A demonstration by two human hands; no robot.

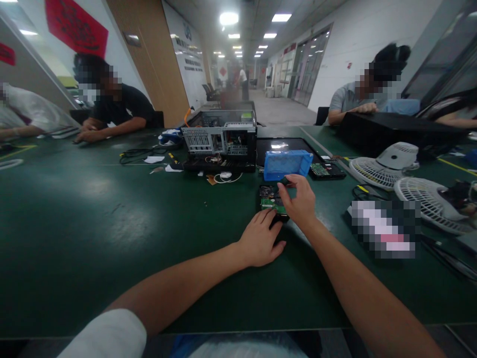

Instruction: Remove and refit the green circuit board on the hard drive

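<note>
Opened device (pixel 273 198) on the green table (pixel 149 268), just on the near side of the blue tray (pixel 286 165). Your left hand (pixel 261 239) lies spread, fingertips at its near edge — a light, steady brace should stop sliding. Your right hand (pixel 299 199) curls at its right side, thumb and forefinger close; can't tell what they pinch — best keep knuckles off the circuit board (pixel 267 203).

- Black-cased unit (pixel 267 192): near end partly hidden under left hand (pixel 262 239).
- Right hand (pixel 300 201): can't tell what's in the pinch, too small.
- Pixelated object (pixel 383 229): unidentifiable.
- Nearer fan (pixel 421 201): clipped by right edge.
- Wall lettering (pixel 189 51): too blurry to read.
</note>
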